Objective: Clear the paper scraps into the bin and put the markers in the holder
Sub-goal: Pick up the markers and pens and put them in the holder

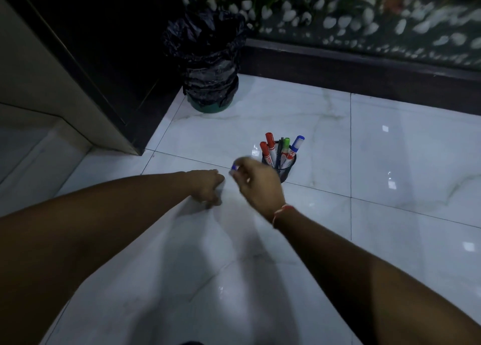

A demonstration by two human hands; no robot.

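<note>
The right hand (256,182) pinches a blue marker (233,167) just beside the black holder (282,167) full of markers on the white floor (338,141). The left hand (208,188) is curled, touching the floor; I cannot tell if it holds anything. The bin (209,84) stands in the corner.

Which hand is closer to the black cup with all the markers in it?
The right hand. It is just left of the mesh holder, almost touching it, and pinches a blue-capped marker. The left hand is farther left, down at the floor.
</note>
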